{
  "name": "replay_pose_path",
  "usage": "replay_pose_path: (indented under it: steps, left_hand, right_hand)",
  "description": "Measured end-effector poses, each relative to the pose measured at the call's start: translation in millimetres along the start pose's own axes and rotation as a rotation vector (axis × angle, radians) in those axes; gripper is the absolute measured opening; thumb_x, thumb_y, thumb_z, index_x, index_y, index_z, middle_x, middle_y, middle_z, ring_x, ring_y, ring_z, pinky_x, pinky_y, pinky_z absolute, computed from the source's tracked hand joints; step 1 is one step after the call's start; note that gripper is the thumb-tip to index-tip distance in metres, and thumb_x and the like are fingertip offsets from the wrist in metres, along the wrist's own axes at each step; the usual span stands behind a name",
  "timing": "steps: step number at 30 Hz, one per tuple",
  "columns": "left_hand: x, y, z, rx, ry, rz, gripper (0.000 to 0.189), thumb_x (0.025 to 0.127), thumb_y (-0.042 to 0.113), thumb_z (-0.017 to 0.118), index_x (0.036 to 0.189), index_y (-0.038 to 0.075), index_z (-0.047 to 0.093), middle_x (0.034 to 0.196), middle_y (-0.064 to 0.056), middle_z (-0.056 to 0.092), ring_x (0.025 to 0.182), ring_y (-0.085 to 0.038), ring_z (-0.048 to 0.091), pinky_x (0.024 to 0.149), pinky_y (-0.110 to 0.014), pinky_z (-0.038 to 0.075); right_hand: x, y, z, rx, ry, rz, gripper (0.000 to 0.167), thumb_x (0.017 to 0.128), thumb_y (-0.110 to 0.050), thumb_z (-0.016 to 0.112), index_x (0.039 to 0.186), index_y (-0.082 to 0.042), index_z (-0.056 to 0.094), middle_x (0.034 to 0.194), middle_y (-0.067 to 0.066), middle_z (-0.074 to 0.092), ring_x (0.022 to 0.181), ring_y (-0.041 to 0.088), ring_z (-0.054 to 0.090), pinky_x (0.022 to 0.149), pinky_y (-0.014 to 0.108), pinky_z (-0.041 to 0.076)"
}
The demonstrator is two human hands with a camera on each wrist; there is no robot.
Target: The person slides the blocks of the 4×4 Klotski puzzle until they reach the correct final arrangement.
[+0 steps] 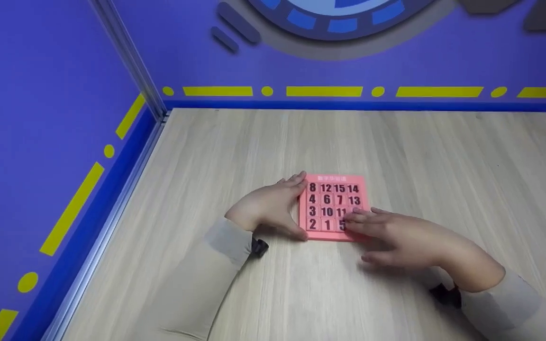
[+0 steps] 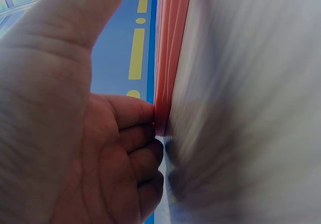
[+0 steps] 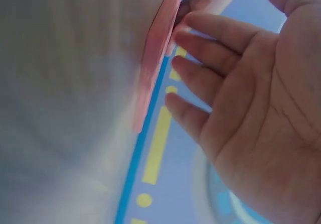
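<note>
A pink number sliding puzzle (image 1: pixel 332 235) lies flat on the wooden table, its black-numbered tiles facing up. My left hand (image 1: pixel 273 203) holds its left side, fingers at the top left corner and thumb at the bottom left one. In the left wrist view, the index fingertip meets the end of the puzzle's edge (image 2: pixel 173 48). My right hand (image 1: pixel 401 237) reaches over the lower right corner, with extended fingers on the tiles around 11 and 5. The thumb stays apart from the frame. Those fingers hide the tiles in the bottom right corner.
The light wood table (image 1: pixel 235 147) spreads around the puzzle. A blue panel (image 1: pixel 55 94) with yellow marks stands along the left, and a similar decorated wall (image 1: pixel 206 66) closes off the back. A metal rail (image 1: pixel 107 213) runs along the table's left edge.
</note>
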State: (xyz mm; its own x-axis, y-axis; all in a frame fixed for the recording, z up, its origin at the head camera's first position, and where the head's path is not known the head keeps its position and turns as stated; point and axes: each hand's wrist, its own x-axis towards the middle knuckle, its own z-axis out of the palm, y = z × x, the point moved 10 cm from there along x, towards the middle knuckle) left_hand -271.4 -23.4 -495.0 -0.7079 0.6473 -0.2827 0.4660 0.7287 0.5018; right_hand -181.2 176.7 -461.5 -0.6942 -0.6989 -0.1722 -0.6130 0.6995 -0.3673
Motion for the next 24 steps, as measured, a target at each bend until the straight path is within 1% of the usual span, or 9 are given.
replay_pose_path:
  steps: [2,5,8,10,13,16,20,24]
  left_hand:
    - [-0.4,-0.5,-0.6,-0.002,0.004,-0.005,0.141,0.077,0.058,0.1,0.182,0.009,0.018,0.193,-0.001,0.003,0.18,-0.021,0.008,0.148,-0.039,0.015]
    - [-0.1,-1.0,-0.6,-0.006,0.01,-0.005,0.141,0.077,0.058,0.1,0.182,0.01,0.018,0.193,-0.001,0.004,0.18,-0.021,0.009,0.148,-0.039,0.016]
    - [1.5,-0.4,0.7,0.003,0.005,0.006,0.142,0.077,0.059,0.1,0.181,0.009,0.017,0.193,-0.002,0.003,0.18,-0.02,0.008,0.148,-0.038,0.014]
    - [2.5,-0.4,1.5,0.01,0.001,0.011,0.143,0.076,0.06,0.099,0.181,0.008,0.017,0.193,-0.003,0.003,0.18,-0.019,0.007,0.148,-0.038,0.013]
    - [3.3,-0.3,1.4,0.014,0.002,0.015,0.145,0.075,0.062,0.099,0.181,0.007,0.016,0.193,-0.004,0.002,0.18,-0.019,0.007,0.148,-0.038,0.013]
    - [3.3,-0.7,0.6,0.008,0.007,0.011,0.145,0.075,0.062,0.099,0.181,0.008,0.017,0.193,-0.002,0.003,0.18,-0.019,0.007,0.148,-0.038,0.014]
    - [1.9,-1.0,0.2,0.005,0.01,0.004,0.142,0.076,0.061,0.099,0.181,0.009,0.019,0.193,0.0,0.004,0.18,-0.019,0.008,0.148,-0.038,0.016]
    - [0.9,-0.2,1.1,0.002,0.009,0.008,0.141,0.077,0.058,0.099,0.181,0.009,0.018,0.193,-0.001,0.004,0.18,-0.018,0.008,0.148,-0.038,0.016]
  right_hand:
    - [0.6,6.5,-5.7,-0.002,0.054,-0.001,0.064,0.108,-0.046,0.074,0.164,-0.016,0.062,0.175,0.008,0.056,0.161,0.039,0.055,0.134,0.064,0.044]
    - [0.5,17.0,-14.0,-0.015,0.133,0.026,0.06,0.107,-0.038,0.078,0.16,-0.013,0.066,0.169,0.011,0.061,0.156,0.04,0.06,0.13,0.063,0.049]
    - [-0.7,24.4,-17.0,-0.029,0.177,0.05,0.057,0.106,-0.034,0.08,0.157,-0.011,0.068,0.165,0.011,0.065,0.153,0.039,0.063,0.127,0.062,0.053]
    - [-1.2,25.7,-17.2,-0.036,0.189,0.044,0.056,0.105,-0.033,0.081,0.155,-0.01,0.07,0.163,0.01,0.066,0.152,0.038,0.064,0.126,0.061,0.054]
    - [-1.8,24.8,-16.2,-0.056,0.19,0.021,0.057,0.105,-0.034,0.081,0.153,-0.007,0.07,0.162,0.01,0.066,0.151,0.038,0.064,0.125,0.06,0.055]
    - [-2.4,24.1,-13.9,-0.069,0.164,0.012,0.06,0.105,-0.036,0.081,0.154,-0.004,0.069,0.164,0.012,0.065,0.153,0.04,0.062,0.127,0.061,0.053]
    - [-2.3,23.8,-10.4,-0.075,0.127,0.019,0.063,0.106,-0.037,0.08,0.155,-0.001,0.067,0.167,0.014,0.062,0.156,0.042,0.058,0.129,0.063,0.05]
    - [-2.2,22.7,-7.1,-0.086,0.104,0.032,0.065,0.105,-0.038,0.079,0.158,-0.003,0.065,0.17,0.013,0.06,0.158,0.042,0.056,0.132,0.063,0.048]
